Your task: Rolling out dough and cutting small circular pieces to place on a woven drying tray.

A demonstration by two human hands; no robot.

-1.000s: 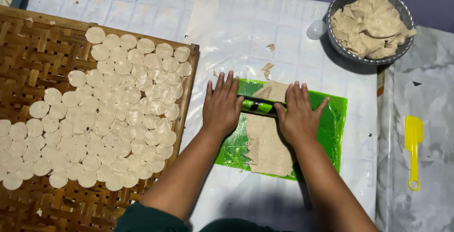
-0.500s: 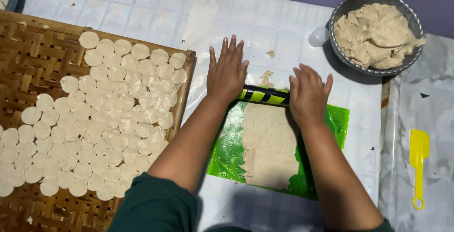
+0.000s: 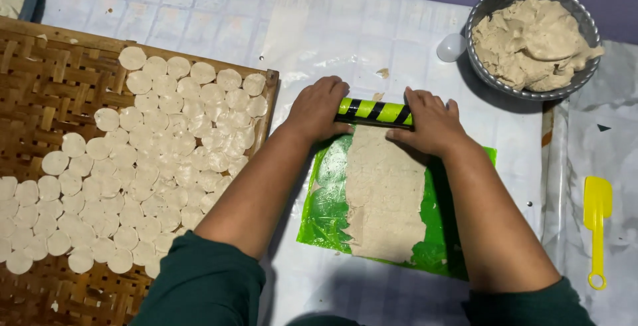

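Near the middle of the frame the left hand [image 3: 319, 108] curls palm-down over the left end of a roller [image 3: 375, 111], fingers bent and pressing on it. The right hand [image 3: 428, 121] does the same at the roller's right end, fingers folded over the top, so both hands are closed onto it. The roller is a short tube striped green and black, lying crosswise between the two hands, just above the far edge of a sheet of dough [image 3: 385, 193].

The dough is a pale beige strip, flattened thin, with ragged edges, stretching from the roller down toward the lower middle of the frame. It lies on a bright green plastic sheet [image 3: 325, 210], which shows on both sides of the strip. Both forearms, in dark green sleeves [image 3: 206, 286], come up from the bottom edge.

Under everything is a white plastic table cover [image 3: 345, 27]. At the left of the frame sits a woven bamboo tray [image 3: 40, 67], and on it many small round dough discs [image 3: 159, 160] lie packed together, overlapping. In the upper right stands a metal bowl [image 3: 488, 7] heaped with dough lump [image 3: 531, 40], and just left of it rests a small clear round cup [image 3: 451, 47]. At the right edge, well apart from the hands, lies a yellow spatula [image 3: 596, 223].
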